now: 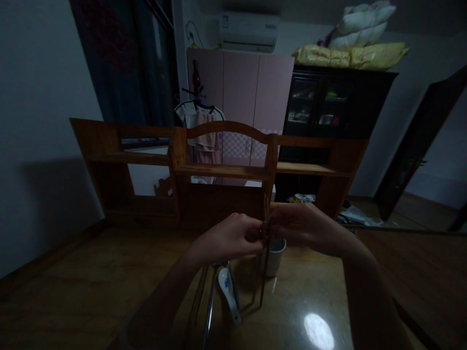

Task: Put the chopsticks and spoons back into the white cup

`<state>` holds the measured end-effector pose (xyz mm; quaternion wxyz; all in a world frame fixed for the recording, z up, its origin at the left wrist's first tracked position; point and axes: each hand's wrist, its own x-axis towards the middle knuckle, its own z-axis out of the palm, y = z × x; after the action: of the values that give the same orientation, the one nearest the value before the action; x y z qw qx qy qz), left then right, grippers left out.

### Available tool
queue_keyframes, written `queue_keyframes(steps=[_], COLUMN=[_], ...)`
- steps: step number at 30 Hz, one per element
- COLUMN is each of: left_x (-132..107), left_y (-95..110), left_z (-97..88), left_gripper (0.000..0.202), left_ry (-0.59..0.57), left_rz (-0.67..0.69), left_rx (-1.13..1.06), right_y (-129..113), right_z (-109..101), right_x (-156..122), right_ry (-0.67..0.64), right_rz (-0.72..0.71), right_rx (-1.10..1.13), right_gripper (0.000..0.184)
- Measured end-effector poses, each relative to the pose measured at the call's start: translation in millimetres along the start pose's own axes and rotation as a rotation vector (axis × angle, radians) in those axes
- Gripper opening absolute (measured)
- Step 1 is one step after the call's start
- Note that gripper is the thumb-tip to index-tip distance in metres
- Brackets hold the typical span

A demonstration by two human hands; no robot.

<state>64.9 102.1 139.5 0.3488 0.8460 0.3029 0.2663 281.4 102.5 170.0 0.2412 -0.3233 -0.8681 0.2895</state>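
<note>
A pair of wooden chopsticks (263, 279) stands nearly upright over the table, the lower tips at or close to its surface. My left hand (231, 237) is closed in a pinch on them from the left. From the right, my right hand (304, 226) pinches at the same height, its fingertips against the chopsticks. Just behind them is a white cup (276, 260), partly covered by my hands. Below my left hand lie a white ceramic spoon (228, 291) with a blue mark, a long metal utensil (210, 306) and more chopsticks (198, 296).
A wooden shelf unit (222, 170) runs along the back of the wooden table (302, 291). A wall (40, 194) borders the left side. Beyond stand a pink wardrobe (239, 92) and a dark cabinet (335, 107). Light glares on the tabletop at the front right.
</note>
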Motion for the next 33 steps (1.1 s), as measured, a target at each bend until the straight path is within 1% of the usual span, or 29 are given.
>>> queue_keyframes(steps=[5, 8, 13, 17, 21, 27, 33], left_x=[2.1, 4.2, 5.1, 5.1, 5.4, 4.9, 3.8], left_y=[-4.2, -9.5, -13.2, -12.6, -10.7, -8.4, -7.1], left_z=[-0.5, 0.6, 1.6, 1.5, 0.9, 1.4, 3.4], left_gripper=[0.016, 0.017, 0.021, 0.022, 0.023, 0.027, 0.028], left_ry=[-0.001, 0.027, 0.047, 0.07, 0.061, 0.081, 0.074], left_rz=[-0.022, -0.012, -0.013, -0.022, -0.024, -0.014, -0.013], left_rx=[-0.086, -0.135, -0.117, -0.082, -0.078, -0.017, -0.051], right_y=[0.8, 0.8, 3.9, 6.7, 8.7, 13.9, 13.2], right_z=[-0.4, -0.3, 0.3, 0.8, 1.6, 1.2, 0.3], right_x=[-0.1, 0.6, 1.6, 0.4, -0.1, 3.2, 2.7], right_ry=[0.012, 0.032, 0.056, 0.044, 0.055, 0.085, 0.068], right_rz=[-0.001, -0.008, -0.007, 0.011, 0.019, 0.017, 0.01], right_rx=[0.02, 0.026, 0.008, 0.024, 0.034, 0.015, 0.05], right_gripper=[0.017, 0.018, 0.018, 0.019, 0.021, 0.016, 0.015])
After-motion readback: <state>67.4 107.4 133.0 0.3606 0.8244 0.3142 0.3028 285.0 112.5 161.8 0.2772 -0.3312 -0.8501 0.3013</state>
